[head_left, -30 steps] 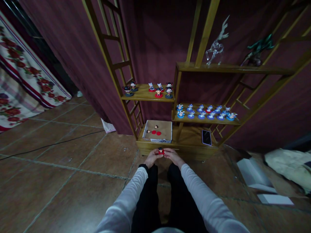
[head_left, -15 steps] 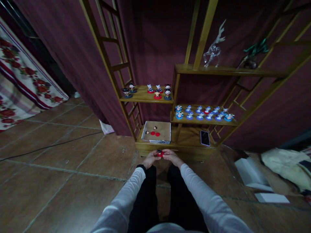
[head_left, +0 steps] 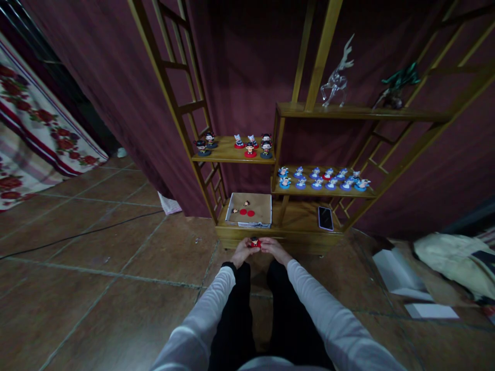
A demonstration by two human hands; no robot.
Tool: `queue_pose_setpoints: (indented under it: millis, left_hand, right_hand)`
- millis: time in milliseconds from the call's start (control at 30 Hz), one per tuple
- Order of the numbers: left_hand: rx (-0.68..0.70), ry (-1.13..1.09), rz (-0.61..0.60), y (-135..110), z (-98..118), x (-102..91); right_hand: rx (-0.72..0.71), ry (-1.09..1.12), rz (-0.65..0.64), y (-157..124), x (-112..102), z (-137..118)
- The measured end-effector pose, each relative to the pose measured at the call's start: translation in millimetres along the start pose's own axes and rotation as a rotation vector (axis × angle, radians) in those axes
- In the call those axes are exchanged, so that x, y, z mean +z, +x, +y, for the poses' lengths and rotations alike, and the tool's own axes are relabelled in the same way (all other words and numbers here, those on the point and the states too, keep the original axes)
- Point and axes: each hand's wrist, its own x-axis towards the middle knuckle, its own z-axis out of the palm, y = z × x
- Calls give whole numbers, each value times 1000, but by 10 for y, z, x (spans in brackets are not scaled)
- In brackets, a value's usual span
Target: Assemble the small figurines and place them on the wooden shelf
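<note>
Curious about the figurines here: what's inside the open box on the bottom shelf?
Two small figure pieces and two red discs lie in the box. Whatever is directly beneath them is covered.

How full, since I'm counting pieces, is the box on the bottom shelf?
Sparsely filled: the box holds two red discs and two small pieces; its bottom shows between.

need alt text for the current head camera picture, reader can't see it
A person's left hand and right hand hold a small red figurine in front of a wooden shelf unit. An open box with two red discs sits on its lowest open level; other figurines stand higher up.
</note>
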Motion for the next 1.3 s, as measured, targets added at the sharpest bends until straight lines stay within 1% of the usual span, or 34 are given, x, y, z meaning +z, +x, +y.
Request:
queue_pose_setpoints:
  millis: [200, 433, 567, 667, 767, 900, 1100, 1300]
  left_hand:
    - [64, -52, 51, 9, -3, 67]
    - [-11, -136, 50, -4, -19, 63]
    - [-15, -189, 81, -7, -52, 60]
    - [-13, -175, 97, -18, -64, 70]
    - [-15, -137, 111, -33, -71, 86]
    - [-21, -118, 104, -45, -76, 112]
    - [-31, -97, 124, -24, -104, 131]
    - [-33, -83, 120, 5, -111, 110]
  right_hand:
    - [-14, 57, 4, -28, 26, 21]
    - [-38, 151, 32, -12, 88, 55]
    - [-52, 128, 2, -27, 136, 47]
    - [-62, 82, -9, -27, 158, 59]
    - [-67, 47, 22, -9, 177, 86]
    - [-71, 57, 55, 19, 204, 115]
    - [-78, 53, 61, 22, 214, 115]
    - [-92, 38, 65, 59, 212, 145]
